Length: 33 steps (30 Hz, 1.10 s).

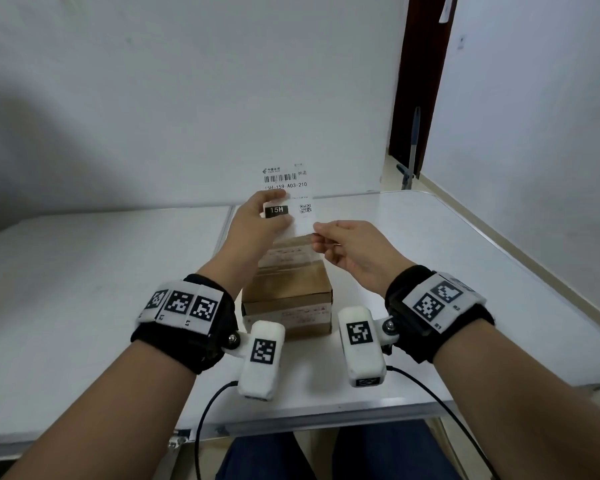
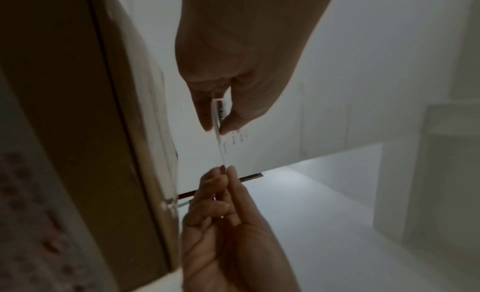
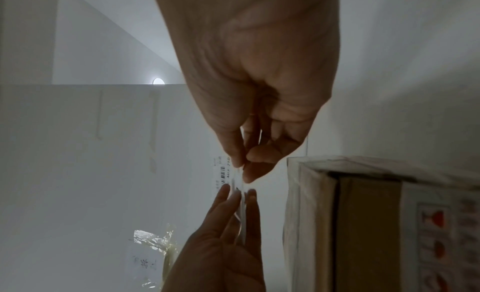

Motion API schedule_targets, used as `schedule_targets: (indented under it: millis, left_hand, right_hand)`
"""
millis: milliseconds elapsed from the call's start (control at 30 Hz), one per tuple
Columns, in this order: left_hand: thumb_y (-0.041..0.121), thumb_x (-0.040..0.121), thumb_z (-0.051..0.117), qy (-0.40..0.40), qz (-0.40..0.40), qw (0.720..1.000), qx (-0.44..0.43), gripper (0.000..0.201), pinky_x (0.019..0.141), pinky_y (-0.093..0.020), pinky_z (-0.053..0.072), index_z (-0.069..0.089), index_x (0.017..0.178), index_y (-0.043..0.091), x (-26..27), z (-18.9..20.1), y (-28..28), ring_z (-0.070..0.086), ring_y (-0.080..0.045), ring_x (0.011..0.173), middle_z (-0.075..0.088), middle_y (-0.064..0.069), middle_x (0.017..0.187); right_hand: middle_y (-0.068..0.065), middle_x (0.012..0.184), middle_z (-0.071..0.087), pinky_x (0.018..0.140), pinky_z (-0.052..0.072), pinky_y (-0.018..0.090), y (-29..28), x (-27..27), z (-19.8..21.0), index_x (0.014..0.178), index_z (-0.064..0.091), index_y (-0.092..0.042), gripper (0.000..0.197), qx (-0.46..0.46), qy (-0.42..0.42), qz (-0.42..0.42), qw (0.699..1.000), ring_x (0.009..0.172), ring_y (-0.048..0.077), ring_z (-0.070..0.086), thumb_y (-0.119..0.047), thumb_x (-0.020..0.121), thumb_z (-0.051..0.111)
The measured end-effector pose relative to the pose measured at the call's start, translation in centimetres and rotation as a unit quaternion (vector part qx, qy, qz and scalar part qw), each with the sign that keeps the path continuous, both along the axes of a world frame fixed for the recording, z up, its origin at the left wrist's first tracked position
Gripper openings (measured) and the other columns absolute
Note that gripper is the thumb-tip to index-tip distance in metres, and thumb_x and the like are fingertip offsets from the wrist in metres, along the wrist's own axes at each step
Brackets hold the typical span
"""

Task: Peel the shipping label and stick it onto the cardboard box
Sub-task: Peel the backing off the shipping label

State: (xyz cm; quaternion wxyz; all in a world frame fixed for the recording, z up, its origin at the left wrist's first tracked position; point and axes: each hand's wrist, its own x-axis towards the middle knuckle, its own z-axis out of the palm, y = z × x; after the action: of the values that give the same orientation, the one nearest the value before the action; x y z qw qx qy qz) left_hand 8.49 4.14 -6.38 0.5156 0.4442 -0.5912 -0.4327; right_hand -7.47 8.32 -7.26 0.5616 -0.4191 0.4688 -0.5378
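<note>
Shipping label (image 1: pixel 286 188): white, barcode, black "15H" block, QR code, upright in mid-air at frame centre. Cardboard box (image 1: pixel 288 289): brown, taped shut, on desk (image 1: pixel 84 271) directly below it, lower centre.

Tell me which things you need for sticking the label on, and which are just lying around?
Needed for the job:
shipping label, pinched by the left hand and the right hand
cardboard box

Just lying about:
white table
crumpled clear plastic
blue-handled tool leaning by the door
</note>
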Motion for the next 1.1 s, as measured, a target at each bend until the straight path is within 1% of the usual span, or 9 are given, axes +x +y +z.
schedule_targets:
  millis: [33,100,167,200,267,367,600,867,1100]
  left_hand:
    - [0.006,0.085,0.064,-0.061,0.030,0.997,-0.029,0.045,0.073,-0.014,0.049,0.055,0.127,0.022,0.2,0.0,0.0,0.059,-0.015,0.102,0.054,0.002,0.122]
    - [0.012,0.085,0.065,-0.199,0.099,0.967,-0.122,0.048,0.083,-0.006,0.039,0.052,0.128,0.026,0.5,0.2,0.4,0.045,-0.012,0.117,0.040,0.002,0.135]
    - [0.014,0.085,0.063,-0.257,0.122,0.935,-0.214,0.037,0.094,-0.016,0.035,0.058,0.120,0.027,0.7,0.6,1.0,0.043,-0.010,0.120,0.046,0.004,0.134]
    - [0.015,0.087,0.062,-0.257,0.102,0.933,-0.229,0.028,0.092,-0.018,0.037,0.064,0.112,0.027,0.8,0.8,1.3,0.049,-0.007,0.114,0.055,0.007,0.125]
    - [0.018,0.089,0.061,-0.252,0.037,0.947,-0.197,0.017,0.081,-0.013,0.044,0.070,0.102,0.024,0.8,0.9,2.2,0.060,-0.002,0.095,0.067,0.012,0.106]
    - [0.026,0.088,0.065,-0.278,-0.005,0.948,-0.153,0.015,0.077,-0.008,0.046,0.072,0.101,0.024,0.7,0.5,2.9,0.064,-0.001,0.089,0.069,0.015,0.094]
    - [0.028,0.086,0.068,-0.267,0.003,0.954,-0.135,0.017,0.081,-0.018,0.051,0.073,0.102,0.023,0.7,-0.3,3.1,0.067,-0.006,0.089,0.073,0.010,0.095]
    - [0.028,0.086,0.068,-0.269,0.009,0.955,-0.122,0.019,0.079,-0.014,0.047,0.073,0.104,0.023,0.5,-0.2,3.0,0.067,-0.008,0.090,0.071,0.011,0.090]
    - [0.032,0.086,0.068,-0.272,0.007,0.953,-0.132,0.019,0.079,-0.015,0.048,0.074,0.103,0.023,0.5,-0.1,3.2,0.066,-0.005,0.089,0.071,0.013,0.089]
  right_hand:
    - [0.004,0.077,0.065,0.056,0.050,0.014,0.0,0.1,0.0,0.096,0.066,-0.001,0.014,0.002,-0.003,-0.005,1.000,0.058,0.006,0.065,-0.014,0.090,0.065]
    - [0.004,0.076,0.065,0.057,0.050,0.014,0.1,0.3,-0.1,0.098,0.066,0.000,0.016,0.006,-0.008,-0.011,1.000,0.058,0.007,0.064,-0.014,0.090,0.065]
    - [0.003,0.075,0.065,0.056,0.050,0.014,0.2,0.4,-0.1,0.101,0.067,0.000,0.019,0.007,-0.005,-0.013,1.000,0.058,0.006,0.064,-0.016,0.090,0.065]
    - [0.003,0.075,0.065,0.056,0.050,0.014,0.2,0.6,-0.1,0.099,0.067,-0.001,0.018,0.007,-0.003,-0.011,1.000,0.057,0.006,0.064,-0.017,0.090,0.065]
    - [0.002,0.074,0.065,0.056,0.050,0.015,0.3,0.8,-0.2,0.092,0.067,-0.005,0.014,0.006,-0.001,-0.009,1.000,0.058,0.006,0.064,-0.019,0.090,0.066]
    - [0.001,0.074,0.066,0.057,0.049,0.016,0.3,1.1,-0.5,0.092,0.067,-0.006,0.014,0.002,-0.006,-0.011,1.000,0.061,0.007,0.064,-0.020,0.090,0.065]
    - [0.001,0.080,0.071,0.059,0.050,0.016,0.3,1.2,-0.9,0.100,0.070,-0.007,0.015,-0.009,0.006,-0.009,1.000,0.068,0.007,0.065,-0.017,0.092,0.063]
    - [0.004,0.082,0.070,0.058,0.049,0.015,0.6,1.2,-0.8,0.104,0.067,-0.005,0.014,-0.010,-0.013,-0.013,1.000,0.068,0.008,0.065,-0.008,0.091,0.061]
    - [0.004,0.088,0.069,0.060,0.049,0.016,0.5,1.2,-1.0,0.110,0.068,-0.003,0.021,-0.011,-0.010,-0.017,1.000,0.072,0.009,0.064,-0.011,0.092,0.061]
